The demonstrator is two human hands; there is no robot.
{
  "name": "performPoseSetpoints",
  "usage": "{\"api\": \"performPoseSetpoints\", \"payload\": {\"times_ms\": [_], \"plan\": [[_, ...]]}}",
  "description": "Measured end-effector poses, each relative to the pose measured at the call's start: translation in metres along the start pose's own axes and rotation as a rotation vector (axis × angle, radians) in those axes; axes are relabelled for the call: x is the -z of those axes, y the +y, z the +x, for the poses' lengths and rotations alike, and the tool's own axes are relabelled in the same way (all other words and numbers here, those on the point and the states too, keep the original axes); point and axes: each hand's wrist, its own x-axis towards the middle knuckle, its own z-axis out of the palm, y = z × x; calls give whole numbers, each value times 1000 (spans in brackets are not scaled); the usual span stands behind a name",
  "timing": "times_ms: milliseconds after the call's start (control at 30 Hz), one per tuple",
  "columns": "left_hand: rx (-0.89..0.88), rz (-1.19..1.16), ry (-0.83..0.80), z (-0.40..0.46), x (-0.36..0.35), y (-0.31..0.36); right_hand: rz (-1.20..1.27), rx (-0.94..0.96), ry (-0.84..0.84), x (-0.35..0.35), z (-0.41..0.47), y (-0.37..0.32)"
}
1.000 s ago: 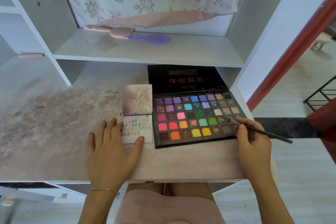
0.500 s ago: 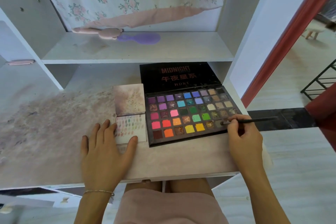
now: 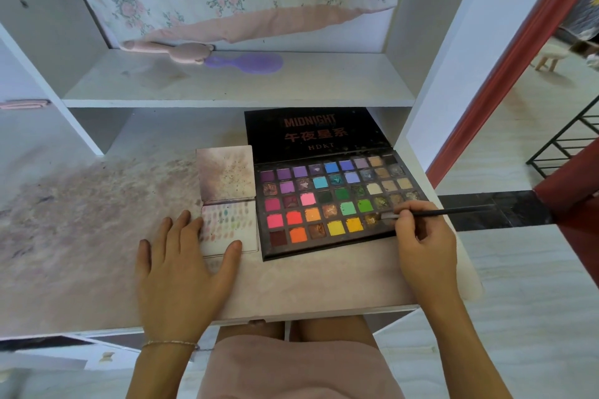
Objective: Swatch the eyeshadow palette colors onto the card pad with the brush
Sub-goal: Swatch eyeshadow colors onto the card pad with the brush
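The open eyeshadow palette (image 3: 327,204) lies on the desk, its black lid folded back under the shelf. Left of it lies the card pad (image 3: 231,230), its stained cover flipped up and rows of small colour swatches on the white page. My left hand (image 3: 181,272) rests flat on the desk, with fingertips and thumb on the pad's left and lower edges. My right hand (image 3: 421,246) pinches the thin black brush (image 3: 437,212), which lies nearly level. The bristles touch a brownish glitter pan in the lower right rows.
The desk top (image 3: 97,220) is stained with powder. A shelf above holds a purple hairbrush (image 3: 249,63) and a pink brush (image 3: 181,50), with floral cloth behind. A white upright stands right of the palette. Beyond are a red door frame and a black rack.
The brush handle has swung from pointing down-right to nearly level, and its tip has slid left along the palette's lower right pans. My left hand has stayed on the pad.
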Motion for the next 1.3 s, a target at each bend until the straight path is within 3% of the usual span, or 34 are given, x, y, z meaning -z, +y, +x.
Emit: {"api": "performPoseSetpoints", "payload": {"times_ms": [233,500,1300], "plan": [[6,6,-13,0,1,2,151,114,-184,-40,-22,-20],[7,3,-18,0,1,1,86,205,-357,-94,-36,-44],[30,-24,-12,0,2,3,-149,233,-529,-112,-35,-42]]}}
